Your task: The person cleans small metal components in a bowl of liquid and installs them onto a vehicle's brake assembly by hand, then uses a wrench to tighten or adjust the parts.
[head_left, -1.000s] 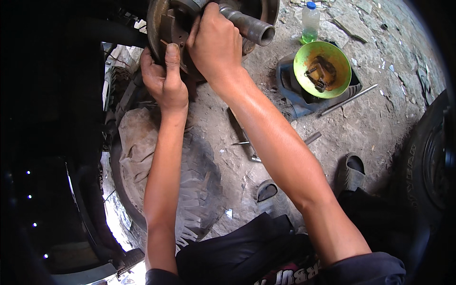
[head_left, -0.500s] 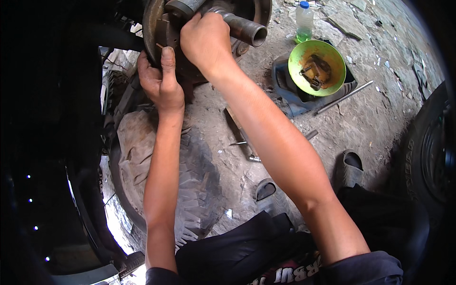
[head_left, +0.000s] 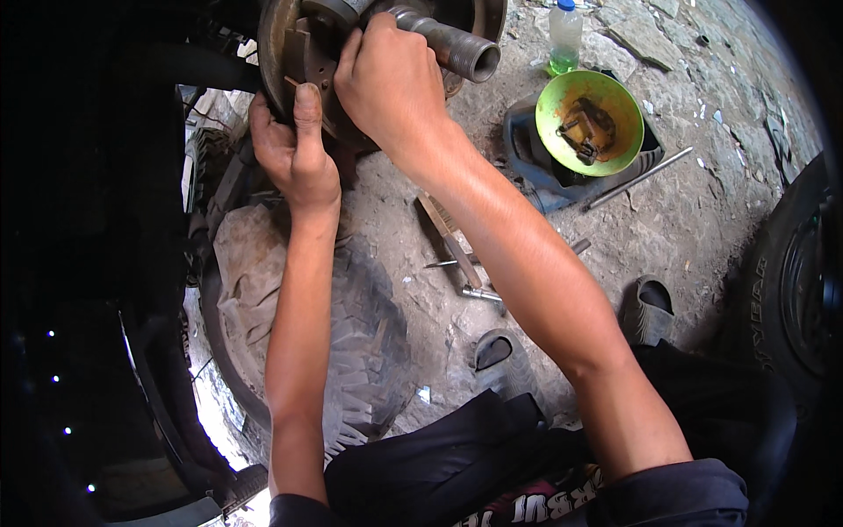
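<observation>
- Far left, my feed is mostly dark. A rumpled cloth [head_left: 250, 255] lies over part of a treaded tyre [head_left: 378, 307], below the work.
- At the top, the round metal assembly [head_left: 274, 53] is cut off by the frame edge; both hands are at it.
- Left hand [head_left: 297, 158]: thumb upright in front of the rim, fingers curled by its outer edge. Fingertips hidden; I cannot tell whether they pinch. A thin copper-coloured pin [head_left: 291, 82] pokes out just beside the thumb. In my judgement, a slip along the rusty rim could jab the thumb on it.
- Right hand [head_left: 391, 83]: bent at the knuckles, reaching in beside the threaded tube [head_left: 452, 48]. Fingers tucked out of sight; cannot tell what, if anything, they hold. Judged risk: knuckles scraped on the threads, or fingers nipped if an inner part shifts.
- Under the right forearm, a wooden-handled brush [head_left: 448, 237] and a shiny metal tool [head_left: 480, 293] lie on the ground near a shoe [head_left: 505, 356]. A step there could roll the tool underfoot.
- To the right, a green bowl [head_left: 632, 132] of dirty parts sits on a blue container [head_left: 518, 132], beside a blue-capped bottle [head_left: 564, 39]. I note a spill risk if an elbow swings wide.
</observation>
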Demonstrator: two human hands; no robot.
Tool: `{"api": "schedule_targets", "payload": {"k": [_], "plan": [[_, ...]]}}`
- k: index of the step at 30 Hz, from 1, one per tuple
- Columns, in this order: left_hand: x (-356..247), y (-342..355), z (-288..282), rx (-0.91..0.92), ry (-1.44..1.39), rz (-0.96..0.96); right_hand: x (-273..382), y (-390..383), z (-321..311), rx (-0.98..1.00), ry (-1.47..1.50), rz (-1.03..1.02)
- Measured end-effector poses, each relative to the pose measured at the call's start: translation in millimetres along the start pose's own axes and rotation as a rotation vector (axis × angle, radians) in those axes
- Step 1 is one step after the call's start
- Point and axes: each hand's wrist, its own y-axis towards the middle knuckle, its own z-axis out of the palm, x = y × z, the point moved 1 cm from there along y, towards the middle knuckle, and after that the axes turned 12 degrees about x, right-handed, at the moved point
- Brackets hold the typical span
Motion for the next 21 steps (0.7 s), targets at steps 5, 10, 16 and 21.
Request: {"api": "schedule_targets", "payload": {"k": [5,10,16,21], "plan": [[-3,0,3,0.021,0.077,0.006,6,-3,-8,-0.005,0.221,0.138],[19,-23,-15,-0.175,-0.010,-0.178,-17,-29,-33,0.227,0.297,-0.198],[73,-104,-4,-0.476,-0.029,-0.774,-143,-118,-49,0.396,-0.010,-0.318],[81,-157,26,-0.013,0.003,-0.897,-189,-191,-61,1.483,-0.580,0.013]]}}
